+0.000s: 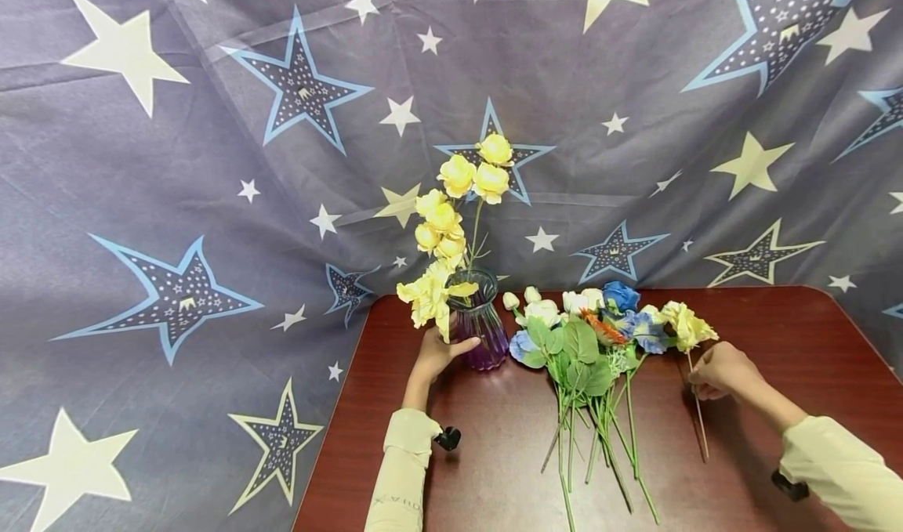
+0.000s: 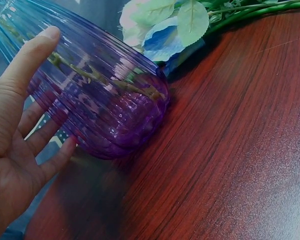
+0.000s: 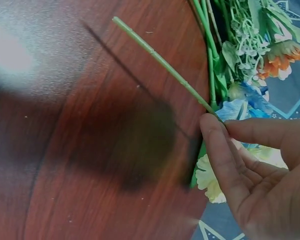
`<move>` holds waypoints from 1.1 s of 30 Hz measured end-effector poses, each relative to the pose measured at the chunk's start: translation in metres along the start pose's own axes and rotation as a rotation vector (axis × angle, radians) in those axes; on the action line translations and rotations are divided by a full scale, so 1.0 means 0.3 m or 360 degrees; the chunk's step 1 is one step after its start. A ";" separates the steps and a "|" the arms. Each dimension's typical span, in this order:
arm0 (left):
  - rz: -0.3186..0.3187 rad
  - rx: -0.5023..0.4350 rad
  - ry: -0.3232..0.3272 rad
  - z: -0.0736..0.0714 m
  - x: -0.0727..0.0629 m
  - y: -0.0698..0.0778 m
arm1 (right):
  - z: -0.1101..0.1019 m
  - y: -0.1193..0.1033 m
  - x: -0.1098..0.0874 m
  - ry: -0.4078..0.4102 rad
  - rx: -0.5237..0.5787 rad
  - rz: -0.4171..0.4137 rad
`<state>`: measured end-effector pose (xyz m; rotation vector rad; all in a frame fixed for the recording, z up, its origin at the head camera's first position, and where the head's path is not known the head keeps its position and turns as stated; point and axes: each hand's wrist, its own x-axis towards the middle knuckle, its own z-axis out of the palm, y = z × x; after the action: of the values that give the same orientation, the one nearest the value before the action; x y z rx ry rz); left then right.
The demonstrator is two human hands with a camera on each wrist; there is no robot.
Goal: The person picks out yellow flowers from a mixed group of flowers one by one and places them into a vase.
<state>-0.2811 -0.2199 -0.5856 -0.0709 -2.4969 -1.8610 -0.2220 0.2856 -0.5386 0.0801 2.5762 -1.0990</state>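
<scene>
A ribbed glass vase (image 1: pixel 487 342), blue-green at the top and purple below, stands upright near the back left of the table. My left hand (image 1: pixel 439 353) holds its side; in the left wrist view the thumb (image 2: pixel 37 52) lies across the near face, fingers behind the glass. Yellow flowers (image 1: pixel 440 218) rise from the vase, one large bloom drooping over my left hand. At the right, my right hand (image 1: pixel 727 371) pinches the stem (image 3: pixel 162 61) of a single yellow flower (image 1: pixel 683 327) between thumb and fingertips. Its bloom points to the back, the cut end toward me.
Between my hands lies a bunch of loose flowers, with white roses (image 1: pixel 543 311), a blue rose (image 1: pixel 621 295) and an orange flower (image 1: pixel 605 328), their green stems (image 1: pixel 614 454) toward me. The reddish-brown table (image 1: pixel 508 446) ends at a star-patterned cloth (image 1: pixel 282 187).
</scene>
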 end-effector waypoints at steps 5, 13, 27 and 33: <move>0.0001 0.0006 -0.0003 -0.001 -0.001 -0.004 | -0.016 -0.023 -0.007 -0.0014 0.0010 0.0002; 0.0018 -0.0009 -0.0011 0.005 0.003 -0.007 | -0.040 -0.051 -0.014 -0.0001 0.0082 -0.0056; -0.0003 0.0054 0.0021 0.000 -0.001 -0.002 | -0.101 -0.136 -0.026 0.0004 0.0234 -0.0138; -0.0002 0.0060 0.0021 -0.002 -0.002 -0.002 | -0.131 -0.178 -0.026 0.0023 0.0229 -0.0181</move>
<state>-0.2806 -0.2206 -0.5861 -0.0558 -2.5230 -1.8076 -0.2356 0.2768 -0.4738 -0.0242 2.5382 -1.3287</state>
